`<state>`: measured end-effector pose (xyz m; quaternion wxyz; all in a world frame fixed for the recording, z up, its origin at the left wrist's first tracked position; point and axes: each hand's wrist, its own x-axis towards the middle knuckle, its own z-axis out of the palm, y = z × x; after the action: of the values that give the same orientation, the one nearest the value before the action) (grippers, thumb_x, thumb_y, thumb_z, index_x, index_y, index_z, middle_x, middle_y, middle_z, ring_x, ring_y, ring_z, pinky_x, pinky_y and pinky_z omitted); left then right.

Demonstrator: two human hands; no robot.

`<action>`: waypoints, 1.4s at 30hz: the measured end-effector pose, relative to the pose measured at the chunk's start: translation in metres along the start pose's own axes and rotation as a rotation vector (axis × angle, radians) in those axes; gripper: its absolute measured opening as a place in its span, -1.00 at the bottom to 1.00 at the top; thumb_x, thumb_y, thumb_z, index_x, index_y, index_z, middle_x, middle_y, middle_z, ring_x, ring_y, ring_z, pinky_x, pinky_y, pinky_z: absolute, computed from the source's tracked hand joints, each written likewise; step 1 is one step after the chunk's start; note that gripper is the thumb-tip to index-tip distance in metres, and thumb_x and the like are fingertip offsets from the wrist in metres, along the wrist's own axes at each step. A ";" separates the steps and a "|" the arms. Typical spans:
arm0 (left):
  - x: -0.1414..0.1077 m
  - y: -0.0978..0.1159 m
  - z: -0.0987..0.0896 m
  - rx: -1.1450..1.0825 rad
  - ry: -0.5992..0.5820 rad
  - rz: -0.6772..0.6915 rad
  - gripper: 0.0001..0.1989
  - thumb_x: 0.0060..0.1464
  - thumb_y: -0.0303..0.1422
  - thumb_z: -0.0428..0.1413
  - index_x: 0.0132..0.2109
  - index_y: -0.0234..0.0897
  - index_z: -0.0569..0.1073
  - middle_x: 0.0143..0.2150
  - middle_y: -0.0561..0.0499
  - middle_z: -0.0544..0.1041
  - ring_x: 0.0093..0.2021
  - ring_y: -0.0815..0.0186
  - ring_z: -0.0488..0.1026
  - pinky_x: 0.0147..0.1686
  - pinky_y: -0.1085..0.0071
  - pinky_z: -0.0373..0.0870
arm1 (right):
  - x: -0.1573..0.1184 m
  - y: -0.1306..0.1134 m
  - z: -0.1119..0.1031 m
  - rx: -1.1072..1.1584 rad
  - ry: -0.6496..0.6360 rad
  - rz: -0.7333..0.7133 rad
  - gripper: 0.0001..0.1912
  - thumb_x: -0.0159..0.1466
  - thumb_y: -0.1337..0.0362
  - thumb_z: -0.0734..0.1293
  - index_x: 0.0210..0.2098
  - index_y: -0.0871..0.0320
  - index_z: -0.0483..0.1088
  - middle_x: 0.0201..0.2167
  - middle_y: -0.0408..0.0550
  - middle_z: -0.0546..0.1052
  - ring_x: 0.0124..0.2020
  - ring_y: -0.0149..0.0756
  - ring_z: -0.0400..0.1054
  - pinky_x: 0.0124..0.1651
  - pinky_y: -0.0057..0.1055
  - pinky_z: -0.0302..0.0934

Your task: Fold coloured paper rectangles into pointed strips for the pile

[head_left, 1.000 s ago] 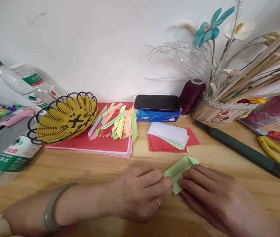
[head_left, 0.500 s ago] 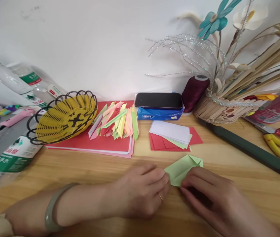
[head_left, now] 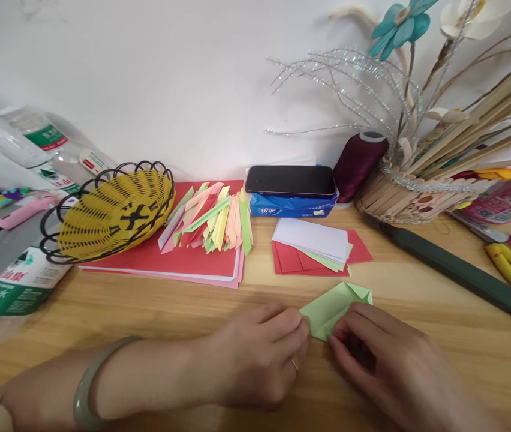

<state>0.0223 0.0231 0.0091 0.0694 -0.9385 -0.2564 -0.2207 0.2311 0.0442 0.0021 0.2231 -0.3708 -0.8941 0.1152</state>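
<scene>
A light green piece of paper (head_left: 334, 307) with folded edges lies on the wooden table in front of me. My left hand (head_left: 267, 354), with a ring and a bangle, has its fingers closed on the paper's left corner. At the paper's lower right edge, my right hand (head_left: 381, 354) pinches it between thumb and fingers. Just beyond is a small stack of white, green and red paper pieces (head_left: 312, 240). To its left, a heap of folded paper strips (head_left: 213, 219) in several colours rests on red sheets (head_left: 161, 262).
A yellow woven basket (head_left: 118, 216) and plastic bottles (head_left: 17, 282) are at the left. Behind, a phone (head_left: 290, 180) lies on a blue tissue pack (head_left: 289, 206) beside a dark thread spool (head_left: 361, 165). At right are a dark green bar (head_left: 457, 267), scissors (head_left: 507, 258) and a decorated stick pot (head_left: 417, 201).
The view has shifted slightly. My right thumb and fingers have moved a little along the green paper's edge; my left hand stays at its corner.
</scene>
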 end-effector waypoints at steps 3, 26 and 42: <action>-0.001 0.000 0.001 -0.016 -0.002 -0.007 -0.65 0.21 -0.56 -0.16 -0.34 -0.46 0.51 -0.26 -0.16 0.53 -0.24 0.26 0.42 -0.24 0.33 0.44 | 0.000 -0.001 0.000 -0.013 0.009 -0.011 -0.83 0.22 0.40 0.14 -0.48 0.10 0.23 -0.58 -0.16 0.35 -0.58 -0.39 0.30 -0.55 -0.47 0.18; 0.000 0.004 0.001 -0.019 -0.054 -0.091 -0.73 0.24 -0.51 -0.17 -0.06 -0.45 0.39 -0.26 -0.09 0.48 -0.28 0.29 0.39 -0.34 0.39 0.38 | 0.004 -0.001 -0.004 -0.012 -0.030 -0.014 -0.80 0.26 0.40 0.11 -0.48 0.10 0.22 -0.58 -0.16 0.36 -0.59 -0.40 0.31 -0.55 -0.49 0.19; 0.001 0.003 -0.001 -0.032 -0.200 -0.058 -0.76 0.24 -0.48 -0.10 -0.03 -0.46 0.38 -0.26 -0.07 0.42 -0.25 0.27 0.36 -0.28 0.34 0.38 | 0.005 -0.002 -0.004 -0.050 -0.020 -0.014 -0.81 0.25 0.38 0.11 -0.48 0.09 0.18 -0.58 -0.16 0.33 -0.60 -0.39 0.30 -0.57 -0.47 0.17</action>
<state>0.0242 0.0209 0.0104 0.0221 -0.9490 -0.2856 -0.1318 0.2288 0.0459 0.0082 0.2054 -0.3686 -0.9016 0.0950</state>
